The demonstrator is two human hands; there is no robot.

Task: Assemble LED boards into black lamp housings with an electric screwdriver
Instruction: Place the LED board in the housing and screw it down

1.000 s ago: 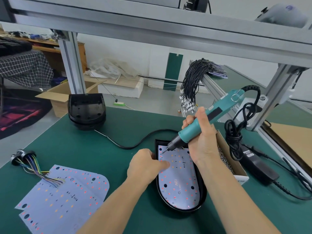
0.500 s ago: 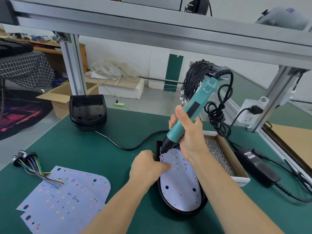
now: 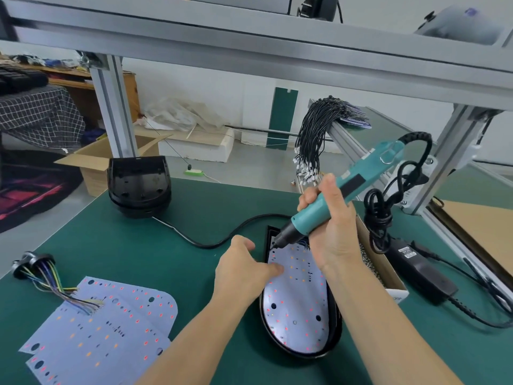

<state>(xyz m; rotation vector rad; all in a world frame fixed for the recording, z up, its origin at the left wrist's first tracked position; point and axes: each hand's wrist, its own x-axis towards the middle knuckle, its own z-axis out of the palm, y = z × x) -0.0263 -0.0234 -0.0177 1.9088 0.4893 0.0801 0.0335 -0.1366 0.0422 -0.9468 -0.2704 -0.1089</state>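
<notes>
Your right hand (image 3: 330, 232) has its fingers wrapped round the teal electric screwdriver (image 3: 333, 198), tilted, its bit at the far left corner of the LED board (image 3: 297, 301). Your left hand (image 3: 244, 270) rests loosely curled, thumb pressing the board's left edge, holding nothing. The board lies inside the black lamp housing (image 3: 334, 323) on the green bench (image 3: 166, 245). You seem to be driving a corner screw; next, keep the bit square and the board pinned. Spare boards (image 3: 105, 329) lie well apart, left.
</notes>
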